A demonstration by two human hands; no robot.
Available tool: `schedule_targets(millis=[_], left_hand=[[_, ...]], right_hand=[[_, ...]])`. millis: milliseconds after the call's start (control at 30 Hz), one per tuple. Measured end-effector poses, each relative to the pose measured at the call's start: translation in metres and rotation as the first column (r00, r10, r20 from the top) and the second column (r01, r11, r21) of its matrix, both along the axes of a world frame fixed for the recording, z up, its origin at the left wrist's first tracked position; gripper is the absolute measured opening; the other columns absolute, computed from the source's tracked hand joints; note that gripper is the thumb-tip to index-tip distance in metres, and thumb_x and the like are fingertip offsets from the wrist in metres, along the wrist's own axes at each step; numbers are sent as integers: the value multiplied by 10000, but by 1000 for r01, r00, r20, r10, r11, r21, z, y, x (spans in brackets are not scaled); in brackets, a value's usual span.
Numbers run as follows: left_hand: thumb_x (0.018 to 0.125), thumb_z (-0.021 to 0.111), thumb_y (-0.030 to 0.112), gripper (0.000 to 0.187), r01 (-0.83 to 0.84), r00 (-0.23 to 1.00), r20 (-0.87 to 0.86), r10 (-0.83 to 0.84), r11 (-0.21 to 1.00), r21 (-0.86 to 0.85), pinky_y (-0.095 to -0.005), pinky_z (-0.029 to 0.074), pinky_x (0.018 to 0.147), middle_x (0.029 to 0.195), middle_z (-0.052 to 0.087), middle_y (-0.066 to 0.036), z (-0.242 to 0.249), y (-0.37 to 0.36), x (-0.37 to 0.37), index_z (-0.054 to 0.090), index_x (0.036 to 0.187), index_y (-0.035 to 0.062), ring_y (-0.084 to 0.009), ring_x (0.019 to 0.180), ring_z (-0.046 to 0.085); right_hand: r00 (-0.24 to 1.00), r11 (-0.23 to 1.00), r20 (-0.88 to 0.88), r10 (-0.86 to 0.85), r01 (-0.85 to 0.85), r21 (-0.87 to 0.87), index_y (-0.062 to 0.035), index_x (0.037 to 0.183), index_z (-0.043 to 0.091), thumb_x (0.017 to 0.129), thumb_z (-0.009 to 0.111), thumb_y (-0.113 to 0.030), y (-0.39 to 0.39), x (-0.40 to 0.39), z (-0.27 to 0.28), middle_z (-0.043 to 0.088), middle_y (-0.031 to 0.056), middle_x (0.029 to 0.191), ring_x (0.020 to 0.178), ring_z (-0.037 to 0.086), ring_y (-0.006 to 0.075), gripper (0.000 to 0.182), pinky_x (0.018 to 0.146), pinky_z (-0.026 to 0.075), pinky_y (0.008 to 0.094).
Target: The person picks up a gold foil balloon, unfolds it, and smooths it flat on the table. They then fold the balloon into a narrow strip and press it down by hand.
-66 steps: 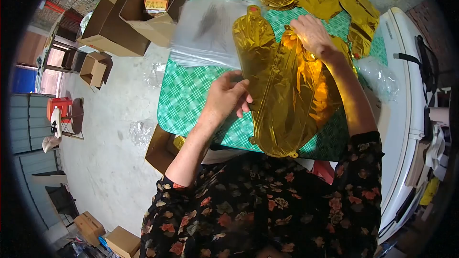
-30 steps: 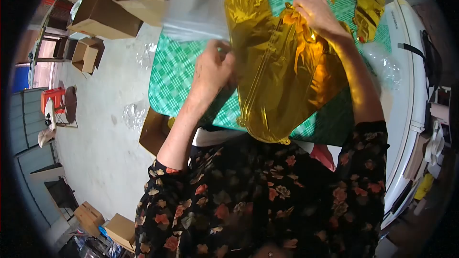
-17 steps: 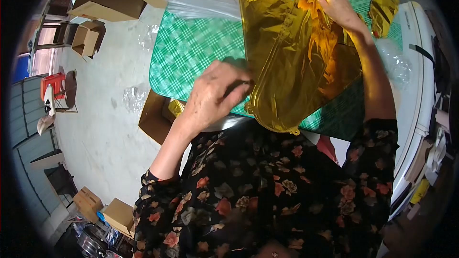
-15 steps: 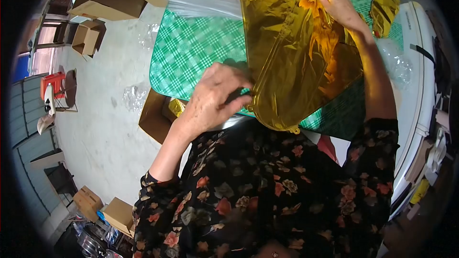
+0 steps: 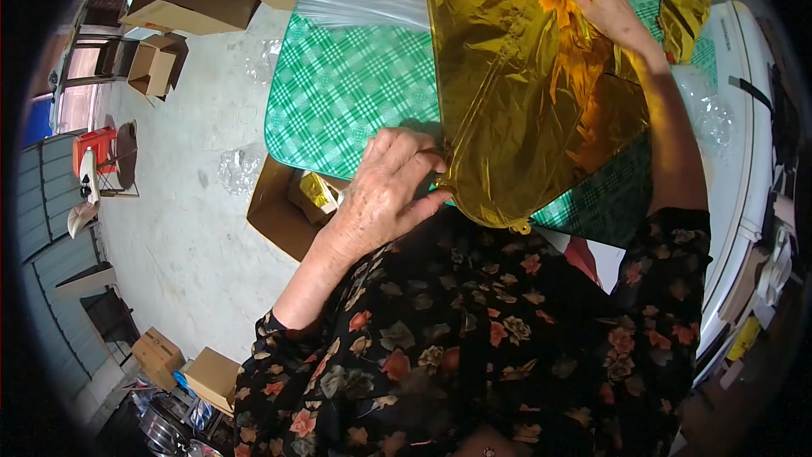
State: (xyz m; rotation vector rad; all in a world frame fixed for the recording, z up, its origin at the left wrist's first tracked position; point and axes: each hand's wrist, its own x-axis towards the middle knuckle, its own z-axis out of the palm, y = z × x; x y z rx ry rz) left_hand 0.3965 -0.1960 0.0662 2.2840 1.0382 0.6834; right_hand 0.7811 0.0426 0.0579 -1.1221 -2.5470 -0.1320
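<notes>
head cam: l hand [image 5: 385, 195] & r hand [image 5: 605, 0] pinch gold foil balloon [image 5: 516, 101] edges, seemingly.

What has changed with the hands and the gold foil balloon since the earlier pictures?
The left hand slid down the flat gold foil balloon from its left edge to the near corner, which it now pinches. The right hand stayed gripping the far edge; the balloon remains on the green checked tablecloth.

Both hands [image 5: 385, 195] on gold foil balloon [image 5: 516, 101]
</notes>
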Motion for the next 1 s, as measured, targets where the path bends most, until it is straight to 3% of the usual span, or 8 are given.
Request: schedule_targets(millis=[133, 333, 633, 700, 767, 833, 933, 1000], left_hand=[[775, 853, 154, 343, -8, 1000, 17, 8, 1000, 0, -419, 470, 918, 1131, 586, -110, -1, -1, 1, 667, 1040, 41, -305, 1076, 547], [794, 833, 104, 259, -24, 999, 37, 24, 1000, 7, -411, 486, 896, 1104, 593, -107, -4, -3, 4, 681, 994, 40, -301, 1052, 567], [796, 832, 94, 276, -9, 999, 53, 8, 1000, 21, -420, 490, 909, 1125, 600, -114, -7, -3, 2, 681, 1016, 24, -305, 1075, 575], [791, 836, 87, 288, -35, 997, 74, 34, 999, 21, -423, 490, 915, 1142, 603, -126, -2, -4, 2, 677, 1021, 16, -311, 1089, 578], [787, 838, 81, 295, -50, 996, 80, 48, 998, 26, -427, 490, 920, 1157, 606, -136, -1, -6, 2, 675, 1022, 10, -319, 1102, 580], [783, 840, 75, 297, -56, 996, 73, 53, 998, 39, -432, 490, 925, 1169, 607, -144, -3, -9, 1, 672, 1019, 8, -328, 1115, 582], [782, 837, 61, 288, -57, 996, 75, 54, 997, 49, -436, 488, 932, 1175, 610, -141, -6, -11, 0, 668, 1010, 10, -336, 1127, 582], [784, 833, 54, 281, -60, 995, 77, 57, 997, 44, -438, 488, 934, 1179, 611, -139, -7, -12, 0, 665, 1004, 9, -337, 1130, 582]], right_hand=[[996, 996, 64, -55, 59, -69, -52, 1142, 595, 1017, 588, -255, -1, 1, 4, 632, 113, 1092, 1069, 581, 336, 238, 917, 461, 453], [982, 953, 59, -179, 188, -238, -77, 1014, 641, 1030, 560, -358, -14, -15, 22, 580, 98, 981, 998, 511, 273, 294, 904, 383, 433], [975, 948, 61, -215, 223, -226, -80, 1086, 611, 1027, 570, -404, -17, -20, 24, 523, 91, 1041, 968, 477, 253, 332, 882, 352, 410], [960, 962, -115, 256, -265, -66, -75, 1099, 601, 1033, 536, -432, -33, -22, 45, 496, 98, 1035, 959, 456, 251, 369, 863, 347, 402], [947, 950, -112, 301, -307, -49, -58, 1145, 595, 1038, 448, -510, -31, -17, 42, 474, 113, 1046, 956, 437, 255, 487, 853, 340, 404], [996, 978, 51, -79, 88, -189, -31, 1225, 593, 1043, 307, -639, -12, -4, 16, 456, 136, 1073, 961, 417, 267, 696, 853, 330, 415], [816, 841, -271, 511, -540, -40, 3, 1364, 546, 986, 76, -765, -29, -7, 36, 441, 186, 1127, 979, 405, 291, 977, 868, 314, 458], [977, 960, 2, 213, -209, -186, 18, 1431, 493, 969, 23, -777, -22, -3, 30, 427, 218, 1202, 998, 404, 304, 1032, 891, 303, 483]])
